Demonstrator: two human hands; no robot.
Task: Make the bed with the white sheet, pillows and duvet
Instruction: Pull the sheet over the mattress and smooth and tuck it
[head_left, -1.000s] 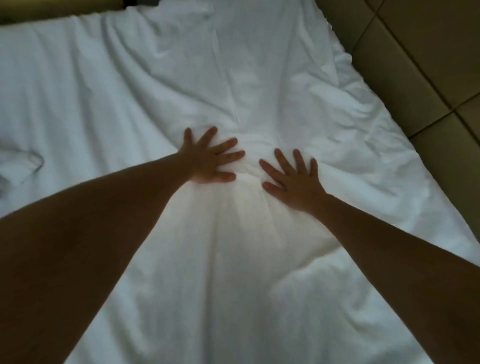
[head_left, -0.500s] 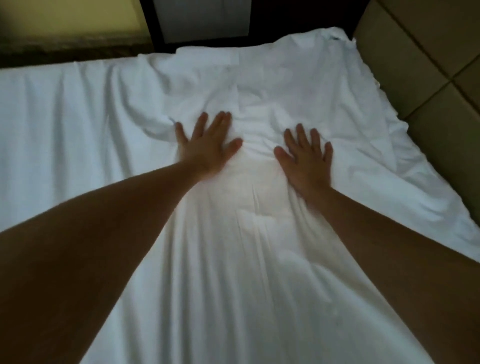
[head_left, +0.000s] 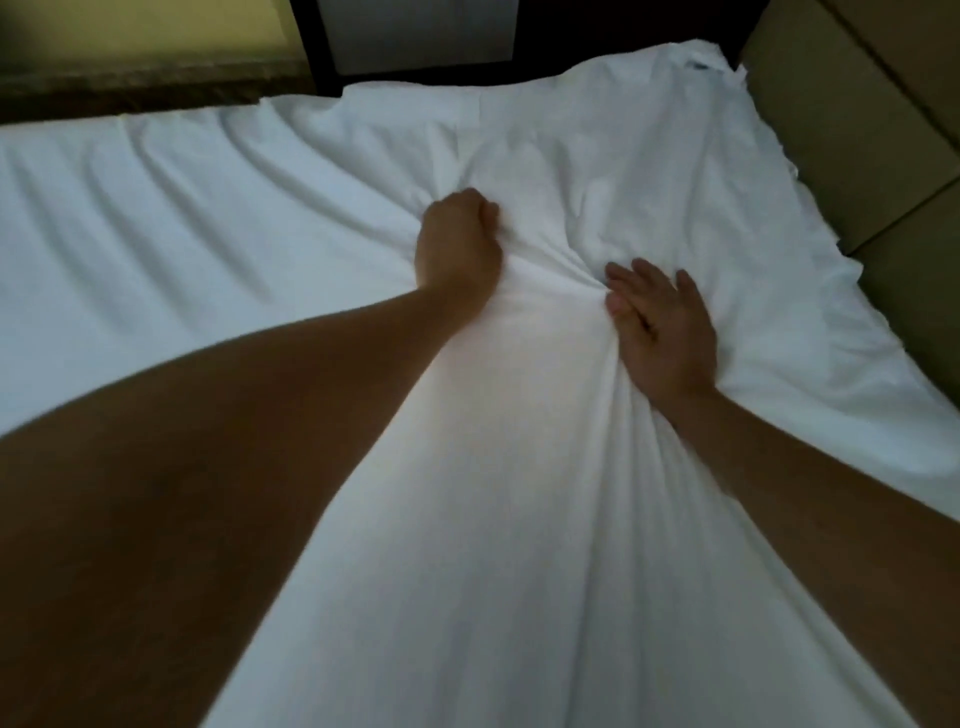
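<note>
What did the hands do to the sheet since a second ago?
The left hand went from flat with spread fingers to a fist gripping a bunch of the white sheet. The right hand turned its fingers toward the left one, still fairly straight, pressing the cloth into folds between the hands. The sheet stays spread out under both outstretched arms.

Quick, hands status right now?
Left hand: closed, fist gripping the white sheet.
Right hand: open, fingers pressing on the white sheet.
</note>
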